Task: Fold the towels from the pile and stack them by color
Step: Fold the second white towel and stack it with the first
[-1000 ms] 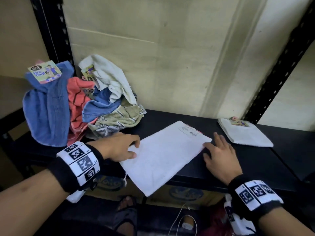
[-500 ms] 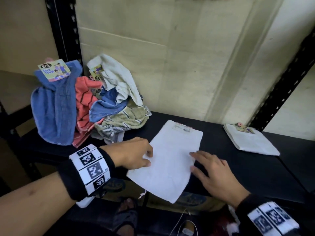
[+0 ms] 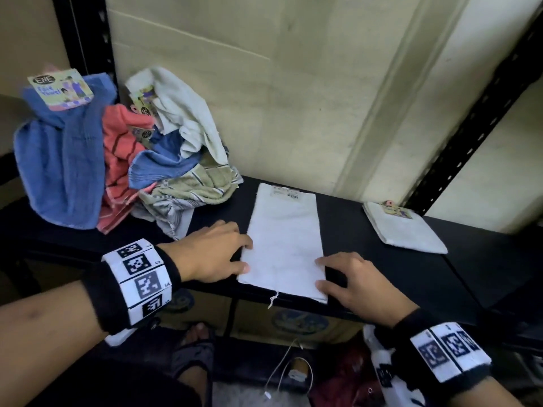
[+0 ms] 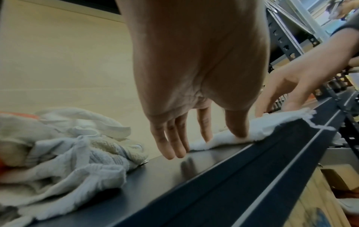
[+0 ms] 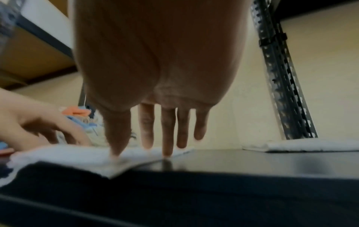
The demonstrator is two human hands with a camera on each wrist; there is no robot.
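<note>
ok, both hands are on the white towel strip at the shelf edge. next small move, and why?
Probably fold the near end away, up onto the barcode end. The long white towel strip lies flat, left hand and right hand at its near corners, and it's longer than the folded white towel to its right.

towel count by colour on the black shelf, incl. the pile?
White terry towels: 3 (pile, being folded, folded at right)
Blue towels: 2 ()
Coral striped towel: 1
Olive-and-grey striped towel: 1
Total visible: 7; more may be hidden.
</note>
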